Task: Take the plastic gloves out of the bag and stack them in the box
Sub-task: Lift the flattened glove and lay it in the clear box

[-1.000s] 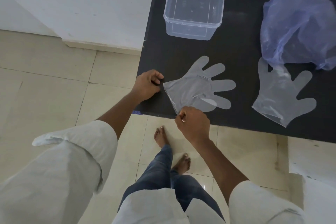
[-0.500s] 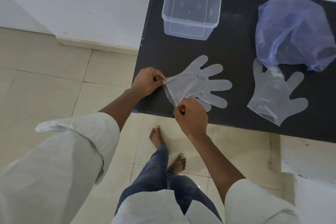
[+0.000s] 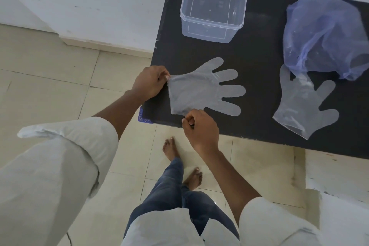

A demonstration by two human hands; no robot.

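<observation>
Left of frame: pale tiled floor and white wall; a rolled white sleeve [image 3: 65, 146] fills the lower left; bare feet and jeans show at bottom centre.

Left hand [image 3: 150, 84], just left of centre: fingers curled, pinching the upper corner of the cuff of the near glove [image 3: 201, 91]; hand sits at the left edge of the black table [image 3: 259, 62].

Near glove: flat on the table at centre frame, cuff toward the left edge, fingers splayed toward the right; appears smoothed out, cuff drawn taut between the two hands.

Right hand [image 3: 200, 126], centre and lower: fingers curled, pinching the lower corner of the same cuff at the table's near edge.

Clear box [image 3: 213, 6], upper centre, against the wall: lid off; nothing seen inside; well apart from the near glove.

Second glove [image 3: 303, 106], right of centre: lies flat, cuff toward the lower right; its upper fingers reach to the mouth of the bag, possibly tucked just under it; cannot tell.

Blue bag [image 3: 325, 38], upper right: crumpled, translucent; whether more gloves remain inside cannot be told.

Progress, as judged: two gloves out of the bag; none stacked in the box yet; task early. Left to do: carry the near glove into the box, follow with the second, then check the bag for others.
</observation>
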